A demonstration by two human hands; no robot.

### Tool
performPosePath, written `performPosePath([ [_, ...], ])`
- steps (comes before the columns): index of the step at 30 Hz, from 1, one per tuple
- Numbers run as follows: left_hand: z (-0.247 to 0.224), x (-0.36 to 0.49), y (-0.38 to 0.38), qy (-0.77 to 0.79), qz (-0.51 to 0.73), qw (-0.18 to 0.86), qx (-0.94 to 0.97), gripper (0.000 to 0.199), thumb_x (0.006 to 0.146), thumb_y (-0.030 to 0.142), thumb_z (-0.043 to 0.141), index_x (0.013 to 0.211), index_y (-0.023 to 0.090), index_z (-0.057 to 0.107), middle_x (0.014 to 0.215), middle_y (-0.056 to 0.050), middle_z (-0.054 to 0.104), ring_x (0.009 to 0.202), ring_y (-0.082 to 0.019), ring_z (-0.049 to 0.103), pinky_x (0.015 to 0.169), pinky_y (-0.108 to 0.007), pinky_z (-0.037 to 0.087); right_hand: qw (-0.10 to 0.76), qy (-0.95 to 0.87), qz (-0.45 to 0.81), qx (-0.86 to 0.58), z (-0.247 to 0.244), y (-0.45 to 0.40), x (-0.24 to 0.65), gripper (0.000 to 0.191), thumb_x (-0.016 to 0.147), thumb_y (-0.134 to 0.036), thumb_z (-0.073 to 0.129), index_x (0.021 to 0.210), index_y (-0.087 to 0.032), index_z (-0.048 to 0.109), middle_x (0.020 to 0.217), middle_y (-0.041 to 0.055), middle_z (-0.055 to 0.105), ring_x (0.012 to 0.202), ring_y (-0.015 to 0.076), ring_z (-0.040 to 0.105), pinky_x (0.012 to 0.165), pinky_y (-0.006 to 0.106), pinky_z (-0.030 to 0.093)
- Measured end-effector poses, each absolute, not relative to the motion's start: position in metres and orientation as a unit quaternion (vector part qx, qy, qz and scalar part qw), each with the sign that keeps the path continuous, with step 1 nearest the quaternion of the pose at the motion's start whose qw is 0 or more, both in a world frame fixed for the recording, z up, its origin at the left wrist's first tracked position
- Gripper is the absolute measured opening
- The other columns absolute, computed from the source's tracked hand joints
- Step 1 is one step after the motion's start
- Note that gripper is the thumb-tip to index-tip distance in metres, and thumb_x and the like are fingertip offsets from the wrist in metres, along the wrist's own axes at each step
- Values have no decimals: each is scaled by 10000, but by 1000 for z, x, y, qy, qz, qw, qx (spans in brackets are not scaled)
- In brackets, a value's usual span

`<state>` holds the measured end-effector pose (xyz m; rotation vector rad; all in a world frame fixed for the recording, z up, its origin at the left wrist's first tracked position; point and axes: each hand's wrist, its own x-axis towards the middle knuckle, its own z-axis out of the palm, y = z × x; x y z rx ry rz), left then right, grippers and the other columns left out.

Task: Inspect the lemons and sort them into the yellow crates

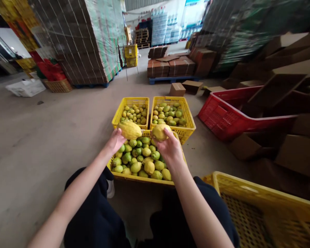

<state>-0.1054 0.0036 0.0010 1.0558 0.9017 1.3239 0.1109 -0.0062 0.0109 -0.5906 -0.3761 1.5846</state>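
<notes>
My left hand (115, 140) is closed on a long, ridged yellow lemon (130, 130), holding it by its left end. In my right hand (170, 144) is a rounder yellow lemon (160, 132), gripped from the right side. Both fruits are raised above the far side of a yellow plastic crate (144, 177). Green and yellow lemons (149, 167) fill that crate. Behind it, side by side, stand a left yellow crate (115, 115) and a right yellow crate (189, 124), each holding more lemons.
A yellow crate (248, 187) stands by my right knee. Farther right, a red crate (222, 119) sits among loose cardboard boxes (299, 151). Flattened cartons lie on a blue pallet (170, 79) ahead. A tall wrapped stack (74, 41) rises at the back left.
</notes>
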Motion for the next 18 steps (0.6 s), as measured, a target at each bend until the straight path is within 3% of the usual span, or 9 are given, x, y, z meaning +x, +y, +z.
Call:
performPosePath([
  [2, 6, -101, -5, 356, 598, 615, 371, 756, 694, 774, 583, 1187, 200, 581, 1286, -107, 622, 1262, -294, 532, 972, -425, 506, 629, -173, 702, -285, 4, -4, 110, 281, 682, -299, 789, 874, -247, 590, 834, -40, 707, 734, 131, 672, 628, 240, 562],
  [5, 6, -97, -9, 348, 616, 641, 298, 566, 831, 662, 480, 1158, 212, 580, 1275, -79, 626, 1263, -252, 536, 969, -413, 521, 596, -194, 707, -329, -4, -2, 105, 319, 660, -362, 818, 850, -220, 605, 729, -37, 694, 617, 107, 637, 474, 176, 476],
  [8, 1, -96, -8, 375, 615, 637, 276, 511, 859, 638, 411, 1087, 215, 587, 1194, -74, 655, 1204, -230, 575, 919, -388, 544, 581, -214, 706, -344, -6, -7, 98, 437, 535, -309, 894, 840, -200, 601, 748, -19, 706, 649, 127, 657, 525, 197, 511],
  [12, -1, -95, -9, 394, 612, 636, 256, 537, 846, 652, 330, 942, 195, 595, 990, -80, 684, 984, -225, 656, 801, -372, 557, 578, -261, 675, -376, 3, -19, 90, 572, 404, -219, 935, 850, -215, 576, 771, -37, 701, 689, 167, 673, 634, 296, 579],
  [16, 0, -89, -11, 420, 642, 562, 310, 460, 810, 595, 361, 816, 185, 570, 832, -73, 664, 840, -227, 666, 758, -365, 534, 567, -325, 659, -373, 9, -28, 86, 653, 397, -192, 928, 982, -227, 639, 801, -35, 711, 698, 169, 663, 656, 290, 568],
  [18, 0, -83, -13, 447, 632, 518, 364, 465, 819, 594, 321, 787, 194, 555, 829, -67, 660, 851, -212, 657, 805, -344, 516, 582, -322, 657, -355, 7, -30, 83, 543, 490, -310, 900, 979, -216, 684, 826, -9, 719, 698, 172, 653, 621, 281, 550],
])
